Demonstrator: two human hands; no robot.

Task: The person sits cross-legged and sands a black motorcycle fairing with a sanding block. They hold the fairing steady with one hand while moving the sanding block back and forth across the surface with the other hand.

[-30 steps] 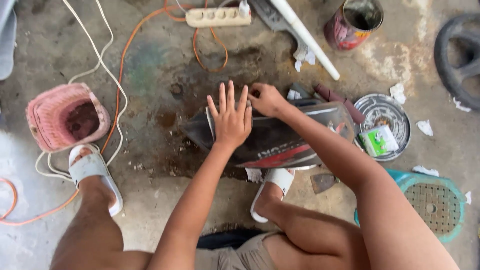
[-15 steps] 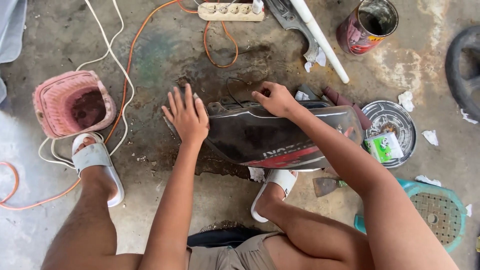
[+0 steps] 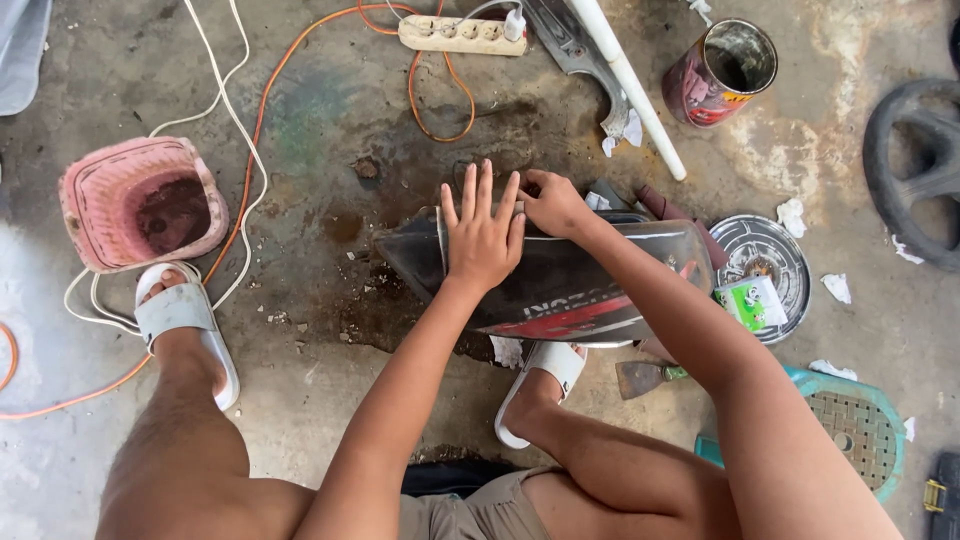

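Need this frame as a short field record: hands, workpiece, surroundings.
left hand: left hand flat, fingers spread, pressing on the dark plastic panel
right hand: right hand closed on the panel's far edge
panel: lies on the concrete floor, dark with a red stripe
left of panel: pink basket, white and orange cables
above: power strip, white pipe, open tin can
right: round metal lid, teal stool

Floor clutter: pink basket (image 3: 140, 205) left, power strip (image 3: 460, 35) with orange cable (image 3: 260, 130) top, white pipe (image 3: 625, 80), rusty can (image 3: 725, 72), round metal lid (image 3: 770, 255), tyre (image 3: 915, 180), teal stool (image 3: 850, 425).
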